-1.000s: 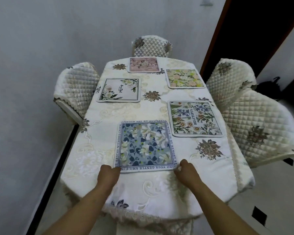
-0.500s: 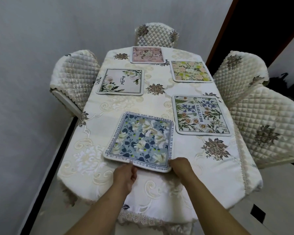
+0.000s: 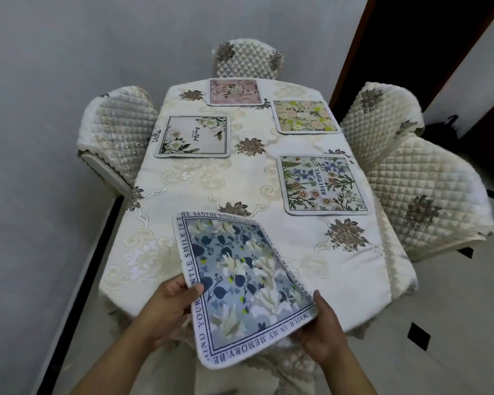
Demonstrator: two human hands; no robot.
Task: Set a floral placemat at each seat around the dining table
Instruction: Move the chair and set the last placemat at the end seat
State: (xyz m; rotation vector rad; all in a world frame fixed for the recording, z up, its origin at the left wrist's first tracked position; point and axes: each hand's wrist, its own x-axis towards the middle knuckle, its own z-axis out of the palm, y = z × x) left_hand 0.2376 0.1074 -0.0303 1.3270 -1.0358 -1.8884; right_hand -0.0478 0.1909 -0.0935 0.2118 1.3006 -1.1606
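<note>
**Desk:** What is nearest the camera?

**Photographer:** A person at the near end of the cloth-covered worktop (image 3: 240, 178) holds the blue floral placemat (image 3: 240, 283) off the surface, tilted, its far corner over the near edge. The left hand (image 3: 173, 305) pinches the mat's left edge, thumb on top. The right hand (image 3: 321, 332) cups the near right corner, fingers underneath.

**Desk:** And beyond it?

**Photographer:** Four mats lie flat. The "Beautiful" wildflower placemat (image 3: 324, 185) sits along the right edge, the white-bloom placemat (image 3: 193, 136) along the left edge. Farther on, the yellow-green placemat (image 3: 304, 116) lies at the far right, and the pink placemat (image 3: 234, 91) at the far end before the end chair (image 3: 247, 59).

**Desk:** Which step is this?

**Photographer:** By my reading, the last mat, with the near-left stretch of the worktop bare. The next move would call for lowering it flat, squaring it to an edge and smoothing the bend out.
</note>
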